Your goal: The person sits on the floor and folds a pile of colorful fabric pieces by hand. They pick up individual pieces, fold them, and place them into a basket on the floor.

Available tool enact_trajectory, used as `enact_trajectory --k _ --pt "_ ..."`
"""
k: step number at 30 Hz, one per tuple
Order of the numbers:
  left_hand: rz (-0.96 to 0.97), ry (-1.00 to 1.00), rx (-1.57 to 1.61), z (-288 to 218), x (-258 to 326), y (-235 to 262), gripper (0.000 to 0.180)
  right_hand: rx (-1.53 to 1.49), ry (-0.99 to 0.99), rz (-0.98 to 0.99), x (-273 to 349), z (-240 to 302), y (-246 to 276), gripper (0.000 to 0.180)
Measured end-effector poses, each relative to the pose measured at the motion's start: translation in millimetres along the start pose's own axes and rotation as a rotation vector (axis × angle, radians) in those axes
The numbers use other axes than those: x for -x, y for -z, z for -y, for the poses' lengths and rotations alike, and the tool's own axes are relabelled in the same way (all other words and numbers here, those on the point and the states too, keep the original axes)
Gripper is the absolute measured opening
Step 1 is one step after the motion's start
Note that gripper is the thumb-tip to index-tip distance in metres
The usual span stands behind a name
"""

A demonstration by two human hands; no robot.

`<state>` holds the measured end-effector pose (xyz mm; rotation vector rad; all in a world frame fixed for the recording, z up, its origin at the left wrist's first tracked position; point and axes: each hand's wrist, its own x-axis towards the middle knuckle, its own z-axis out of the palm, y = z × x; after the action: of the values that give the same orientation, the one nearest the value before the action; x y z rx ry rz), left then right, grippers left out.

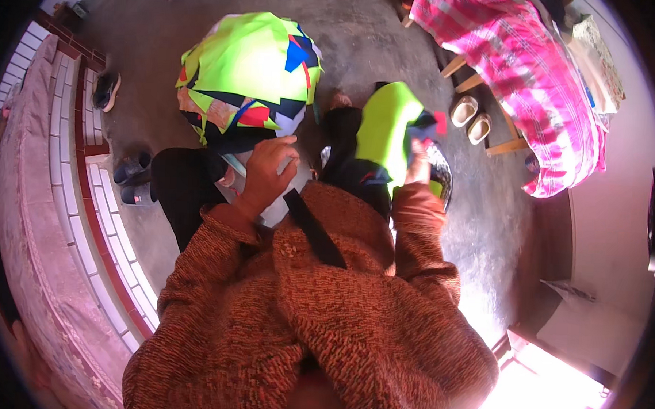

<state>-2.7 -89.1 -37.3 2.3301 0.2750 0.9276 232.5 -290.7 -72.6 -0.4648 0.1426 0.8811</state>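
My left hand [269, 174] is raised over my lap, its fingers loosely bent and apart, with nothing visible between them. On my right thigh lies a neon yellow piece of fabric [386, 130]. At its right edge, my right hand [419, 163], blurred, is closed around fabric scraps; dark cloth and a red scrap [440, 122] show just above it. A black fabric strip [315, 230] lies across my brown sweater. Ahead of my left knee is a large rounded heap of fabric scraps [250, 62], mostly neon yellow with navy, red, blue and white pieces.
To the right, a pink checked cloth [519, 81] drapes over wooden-legged furniture, with pale slip-on shoes [464, 111] beside it. Dark shoes [131, 168] lie on the left near a white-tiled ledge [65, 193] topped by a pink cover [31, 213]. Bright light enters at lower right.
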Motion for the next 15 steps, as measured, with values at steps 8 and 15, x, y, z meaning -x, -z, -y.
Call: enact_trajectory --k 8,15 --pt "0.072 0.027 -0.037 9 6 -9 0.013 0.014 0.260 0.027 34 108 57 0.047" --pt "0.112 0.057 -0.051 8 8 -13 0.012 0.370 0.362 -0.445 36 66 200 0.036"
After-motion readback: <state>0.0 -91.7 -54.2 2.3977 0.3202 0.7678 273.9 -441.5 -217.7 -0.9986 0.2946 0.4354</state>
